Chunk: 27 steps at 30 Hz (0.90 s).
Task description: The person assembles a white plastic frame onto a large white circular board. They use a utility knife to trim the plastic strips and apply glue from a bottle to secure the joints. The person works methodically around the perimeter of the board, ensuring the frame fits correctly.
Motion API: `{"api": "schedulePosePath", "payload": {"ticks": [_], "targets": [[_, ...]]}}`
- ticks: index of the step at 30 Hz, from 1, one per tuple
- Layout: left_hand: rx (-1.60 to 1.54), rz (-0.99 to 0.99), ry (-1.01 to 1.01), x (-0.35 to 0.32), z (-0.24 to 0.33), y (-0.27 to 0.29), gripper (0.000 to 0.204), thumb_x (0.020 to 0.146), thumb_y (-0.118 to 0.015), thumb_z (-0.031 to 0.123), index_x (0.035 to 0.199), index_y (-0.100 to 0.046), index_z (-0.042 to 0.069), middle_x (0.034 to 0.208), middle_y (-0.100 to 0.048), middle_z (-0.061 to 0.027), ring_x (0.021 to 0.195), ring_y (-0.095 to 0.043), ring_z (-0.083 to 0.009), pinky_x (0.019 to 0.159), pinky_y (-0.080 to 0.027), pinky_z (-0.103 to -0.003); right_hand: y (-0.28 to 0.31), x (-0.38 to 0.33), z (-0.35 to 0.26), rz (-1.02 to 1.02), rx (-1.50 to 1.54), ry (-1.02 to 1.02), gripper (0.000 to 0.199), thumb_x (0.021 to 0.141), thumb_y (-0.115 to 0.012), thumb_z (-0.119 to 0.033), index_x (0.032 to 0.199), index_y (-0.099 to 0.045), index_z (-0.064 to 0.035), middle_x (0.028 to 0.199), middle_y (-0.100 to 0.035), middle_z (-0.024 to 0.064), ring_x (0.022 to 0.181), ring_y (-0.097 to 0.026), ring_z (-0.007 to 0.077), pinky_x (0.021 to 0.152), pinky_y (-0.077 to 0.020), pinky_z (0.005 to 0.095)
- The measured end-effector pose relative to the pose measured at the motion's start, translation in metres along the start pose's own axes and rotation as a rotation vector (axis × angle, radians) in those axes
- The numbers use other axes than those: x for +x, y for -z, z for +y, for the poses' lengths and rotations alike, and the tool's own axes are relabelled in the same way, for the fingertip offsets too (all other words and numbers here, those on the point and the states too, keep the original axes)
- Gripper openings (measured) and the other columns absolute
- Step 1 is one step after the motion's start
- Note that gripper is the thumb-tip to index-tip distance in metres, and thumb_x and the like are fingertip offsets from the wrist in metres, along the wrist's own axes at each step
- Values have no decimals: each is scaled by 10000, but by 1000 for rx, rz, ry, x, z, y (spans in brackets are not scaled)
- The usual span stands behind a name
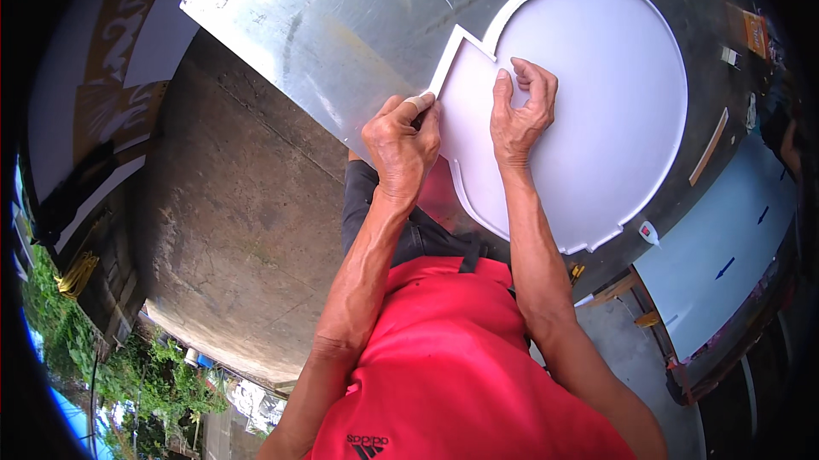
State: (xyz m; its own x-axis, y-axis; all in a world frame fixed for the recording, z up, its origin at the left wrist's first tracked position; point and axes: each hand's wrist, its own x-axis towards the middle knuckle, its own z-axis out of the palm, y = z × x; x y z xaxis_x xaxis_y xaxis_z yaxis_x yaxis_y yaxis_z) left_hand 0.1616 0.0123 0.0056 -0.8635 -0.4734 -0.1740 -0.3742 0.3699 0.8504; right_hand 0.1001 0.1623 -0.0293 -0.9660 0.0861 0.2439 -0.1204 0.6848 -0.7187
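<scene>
Head view: white panel (597, 102) lies on the grey counter (316, 85), a raised white rim strip (445, 63) along its edge; good practice here, in my judgement, is a light, even pinch, strip upright and flush, no kinking near the corner. Left hand (401, 140) is nearly closed, thumb and forefinger pinching the strip; right hand (522, 123), half open over the panel, grasps nothing, contact unclear.
</scene>
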Motion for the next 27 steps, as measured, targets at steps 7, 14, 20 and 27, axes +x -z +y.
{"api": "schedulePosePath", "payload": {"ticks": [7, 14, 20, 27], "targets": [[-3, -31, 33, 0, -2, 2, 179, 859, -832, 4, 1034, -816, -30, 766, -709, -76, 667, -658, -111, 623, -522, -266, -4, 6, -1, 9, -96, 76, 183, 832, -798, -27, 1001, -738, -59, 980, -630, 73, 903, -604, 298, 758, -508, 432], [-35, -38, 37, 0, -2, 2, 176, 869, -832, 10, 1040, -817, -27, 766, -702, -62, 683, -642, -94, 632, -516, -257, -7, 9, -3, 22, -97, 68, 152, 844, -800, -28, 980, -742, -62, 937, -637, 62, 885, -602, 286, 753, -504, 423], [-57, -48, 46, -2, -8, 1, 180, 881, -828, 17, 1055, -815, -28, 799, -705, -52, 712, -642, -85, 644, -521, -258, -8, 9, -1, 39, -57, 23, 115, 843, -820, -42, 942, -769, -71, 899, -663, 37, 837, -607, 252, 744, -500, 396], [-34, -53, 48, -2, -3, 5, 181, 892, -823, 24, 1065, -811, -30, 814, -701, -53, 719, -637, -87, 648, -514, -252, -10, 11, 2, 44, -30, 24, 115, 832, -838, -48, 928, -784, -80, 864, -673, 13, 823, -611, 231, 740, -496, 376]]}}
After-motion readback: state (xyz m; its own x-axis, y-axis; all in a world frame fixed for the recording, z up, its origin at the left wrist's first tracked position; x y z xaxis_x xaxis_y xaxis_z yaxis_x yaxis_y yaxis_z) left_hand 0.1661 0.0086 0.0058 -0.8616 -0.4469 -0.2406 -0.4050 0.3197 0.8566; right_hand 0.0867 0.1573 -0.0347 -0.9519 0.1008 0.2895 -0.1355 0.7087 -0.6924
